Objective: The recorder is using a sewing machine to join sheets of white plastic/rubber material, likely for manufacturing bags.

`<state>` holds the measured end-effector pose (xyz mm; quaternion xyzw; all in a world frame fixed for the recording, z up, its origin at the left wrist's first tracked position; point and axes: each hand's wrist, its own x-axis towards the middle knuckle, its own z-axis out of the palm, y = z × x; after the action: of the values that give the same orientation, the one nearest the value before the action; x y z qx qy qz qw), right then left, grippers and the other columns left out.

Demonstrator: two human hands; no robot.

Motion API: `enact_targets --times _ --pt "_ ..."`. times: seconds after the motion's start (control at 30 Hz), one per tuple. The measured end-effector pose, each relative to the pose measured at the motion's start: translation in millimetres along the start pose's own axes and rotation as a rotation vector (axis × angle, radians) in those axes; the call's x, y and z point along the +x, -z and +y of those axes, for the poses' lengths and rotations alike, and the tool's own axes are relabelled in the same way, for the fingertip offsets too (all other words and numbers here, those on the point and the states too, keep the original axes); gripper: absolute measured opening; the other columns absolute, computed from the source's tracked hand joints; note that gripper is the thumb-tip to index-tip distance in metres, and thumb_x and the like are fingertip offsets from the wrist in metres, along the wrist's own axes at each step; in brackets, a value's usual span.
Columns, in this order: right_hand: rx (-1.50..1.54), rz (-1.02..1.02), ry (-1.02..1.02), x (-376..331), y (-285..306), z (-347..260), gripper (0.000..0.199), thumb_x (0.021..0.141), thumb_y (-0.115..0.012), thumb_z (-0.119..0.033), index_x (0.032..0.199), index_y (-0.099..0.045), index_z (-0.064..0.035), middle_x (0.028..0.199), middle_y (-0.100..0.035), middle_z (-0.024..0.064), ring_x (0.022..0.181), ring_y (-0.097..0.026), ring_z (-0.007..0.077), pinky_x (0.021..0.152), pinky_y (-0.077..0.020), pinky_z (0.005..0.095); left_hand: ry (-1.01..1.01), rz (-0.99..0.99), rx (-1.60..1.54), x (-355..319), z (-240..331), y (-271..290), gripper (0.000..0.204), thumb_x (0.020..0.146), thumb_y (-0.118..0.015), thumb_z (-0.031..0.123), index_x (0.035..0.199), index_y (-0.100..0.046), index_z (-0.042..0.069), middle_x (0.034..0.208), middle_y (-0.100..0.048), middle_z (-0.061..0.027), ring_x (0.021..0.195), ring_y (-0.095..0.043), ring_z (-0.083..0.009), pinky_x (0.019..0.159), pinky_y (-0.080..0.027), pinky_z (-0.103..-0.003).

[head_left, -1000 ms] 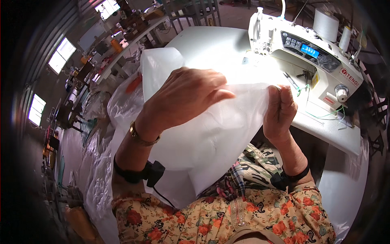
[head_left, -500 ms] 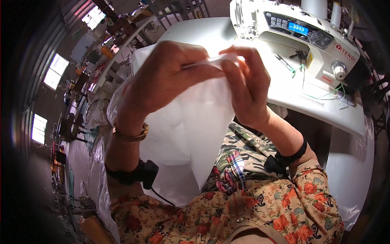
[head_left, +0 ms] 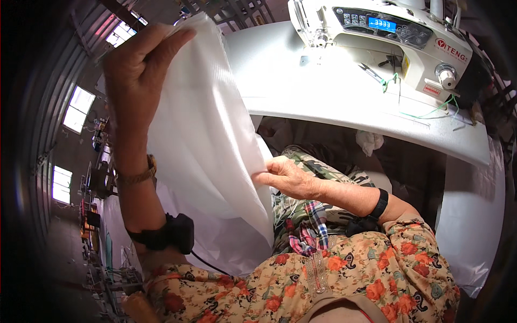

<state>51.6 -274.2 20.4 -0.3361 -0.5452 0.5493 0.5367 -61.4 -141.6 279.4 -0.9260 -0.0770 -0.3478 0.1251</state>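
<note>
A large piece of thin white fabric hangs in folds on the left, over my lap and beside the table. High at the upper left, my left hand pinches its top corner between thumb and fingers. Lower down, my right hand grips the fabric's right edge above my lap, fingertips partly hidden by the cloth. Between the two hands that edge runs slanting and fairly taut. Behind stands a white sewing machine with a lit blue display, apart from both hands.
The white sewing table curves across the upper right. On it lie thread snips and green thread by the machine. A crumpled white scrap hangs under the front edge. White sheeting stands at the right.
My hands, earlier close together above the fabric, have parted. The left went up and left with the corner; the right came down to the fabric's side edge. The fabric is now stretched out.
</note>
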Motion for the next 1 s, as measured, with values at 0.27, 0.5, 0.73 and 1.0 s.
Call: enact_targets --times 0.27,0.5,0.73,1.0 --pt "-0.442 0.433 0.257 -61.0 92.7 -82.2 0.027 0.099 -0.055 -0.023 0.102 -0.060 0.0024 0.077 -0.062 0.0017 0.066 -0.057 0.0080 0.055 -0.0452 0.0265 0.329 0.492 -0.012 -26.7 -48.5 -52.2 0.018 0.090 -0.070 0.025 0.090 -0.076 0.008 0.061 -0.060 0.0019 0.055 -0.044 -0.0041 0.050 -0.036 -0.025" --pt "-1.230 0.654 -0.034 -120.5 126.9 22.4 0.018 0.089 -0.058 -0.016 0.084 -0.054 0.0003 0.077 -0.061 0.0212 0.074 -0.062 0.0394 0.067 -0.0506 0.0459 0.291 0.209 -0.457 -59.4 39.9 -174.5 0.038 0.086 -0.073 0.012 0.064 -0.046 -0.003 0.054 -0.032 -0.0076 0.052 -0.026 -0.0109 0.045 -0.026 -0.030" --pt "-1.398 0.847 0.374 -112.0 106.1 -25.0 0.023 0.083 -0.066 -0.010 0.102 -0.060 0.0028 0.090 -0.060 0.0173 0.081 -0.059 0.0333 0.073 -0.0478 0.0407 0.364 0.160 -0.662 -58.7 63.5 -183.1 0.041 0.086 -0.072 0.008 0.064 -0.039 -0.002 0.057 -0.028 -0.0021 0.054 -0.024 -0.0097 0.046 -0.022 -0.029" --pt "-1.256 0.939 0.382 -76.8 94.3 -31.9 0.026 0.079 -0.071 -0.016 0.099 -0.062 -0.0017 0.090 -0.055 0.0128 0.082 -0.054 0.0301 0.075 -0.0444 0.0396 0.354 0.193 -0.699 -59.6 71.2 -181.3 0.044 0.082 -0.075 0.001 0.063 -0.035 -0.001 0.059 -0.026 0.0003 0.056 -0.023 -0.0077 0.047 -0.019 -0.025"
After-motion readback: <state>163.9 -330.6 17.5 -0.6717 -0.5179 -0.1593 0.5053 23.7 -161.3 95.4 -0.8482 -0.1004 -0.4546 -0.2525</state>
